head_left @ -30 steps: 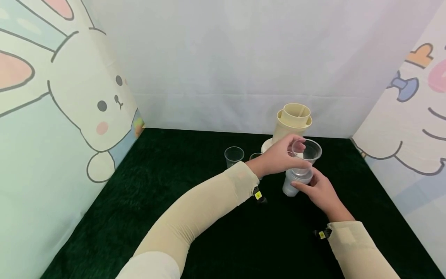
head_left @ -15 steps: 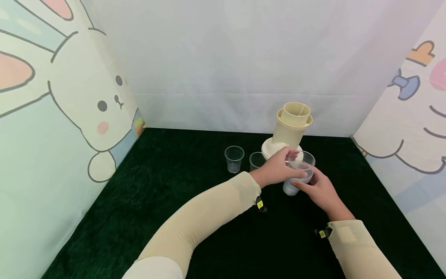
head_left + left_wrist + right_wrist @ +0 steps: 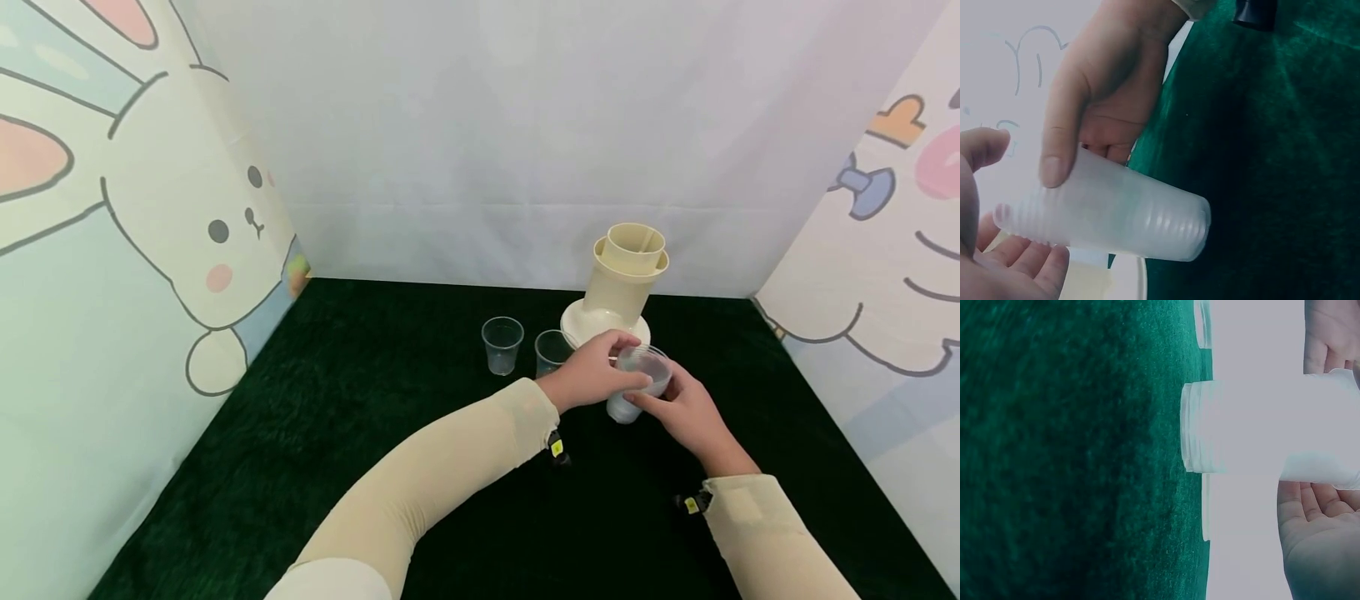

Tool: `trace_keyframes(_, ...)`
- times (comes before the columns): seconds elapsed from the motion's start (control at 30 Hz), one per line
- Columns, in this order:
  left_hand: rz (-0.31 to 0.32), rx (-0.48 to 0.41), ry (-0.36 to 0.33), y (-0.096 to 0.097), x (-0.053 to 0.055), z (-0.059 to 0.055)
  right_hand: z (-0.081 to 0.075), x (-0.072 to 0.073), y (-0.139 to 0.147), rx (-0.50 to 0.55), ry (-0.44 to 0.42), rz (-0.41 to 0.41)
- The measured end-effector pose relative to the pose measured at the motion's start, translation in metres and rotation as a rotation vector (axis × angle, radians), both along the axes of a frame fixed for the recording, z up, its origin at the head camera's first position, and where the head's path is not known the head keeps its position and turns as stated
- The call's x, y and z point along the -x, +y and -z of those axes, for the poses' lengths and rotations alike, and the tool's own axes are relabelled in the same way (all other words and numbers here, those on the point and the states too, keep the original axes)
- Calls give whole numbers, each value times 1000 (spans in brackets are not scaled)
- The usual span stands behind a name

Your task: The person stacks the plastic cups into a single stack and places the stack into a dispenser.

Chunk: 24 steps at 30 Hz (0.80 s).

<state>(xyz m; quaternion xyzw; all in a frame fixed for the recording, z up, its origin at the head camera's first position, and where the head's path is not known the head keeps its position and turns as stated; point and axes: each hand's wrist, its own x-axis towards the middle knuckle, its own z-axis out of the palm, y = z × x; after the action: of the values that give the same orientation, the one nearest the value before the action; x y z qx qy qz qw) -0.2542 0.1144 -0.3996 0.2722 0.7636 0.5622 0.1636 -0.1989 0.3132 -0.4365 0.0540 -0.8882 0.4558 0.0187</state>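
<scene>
A stack of nested clear plastic cups (image 3: pixel 624 408) is held tilted above the dark green cloth in the head view. My right hand (image 3: pixel 697 417) grips its side, thumb in front and fingers behind. My left hand (image 3: pixel 588 371) is around the rim end, thumb on the near side and fingers on the far side. In the left wrist view the stack (image 3: pixel 1147 215) lies across the frame between both hands, its rim end washed out by glare. The right wrist view also shows the stack (image 3: pixel 1200 428), largely overexposed.
Two single clear cups stand left of the hands: a farther-left cup (image 3: pixel 502 346) and a nearer cup (image 3: pixel 551 350), partly behind the left wrist. Behind is a cream cylindrical holder (image 3: pixel 618 287) on a round white base (image 3: pixel 581 321). Printed cloth walls enclose the table.
My left hand has lowered a clear cup down into the stack, so the raised cup now sits nested there. My right hand has kept its hold on the stack, nearly still.
</scene>
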Motion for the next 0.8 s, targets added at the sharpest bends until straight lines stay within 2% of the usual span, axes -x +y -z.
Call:
trace_keyframes(0.13,-7,-9,-21,-1,-1,5,0,0,-1,5,-4,-4)
trace_keyframes(0.27,1,-25,-28,-2,-1,4,-1,0,-1,3,-8,2)
trace_keyframes(0.63,-21,-19,9,-12,3,-9,-2,-1,-1,7,-18,16)
trace_keyframes(0.8,-14,-33,46,-20,8,-17,-3,-2,-2,6,-34,22)
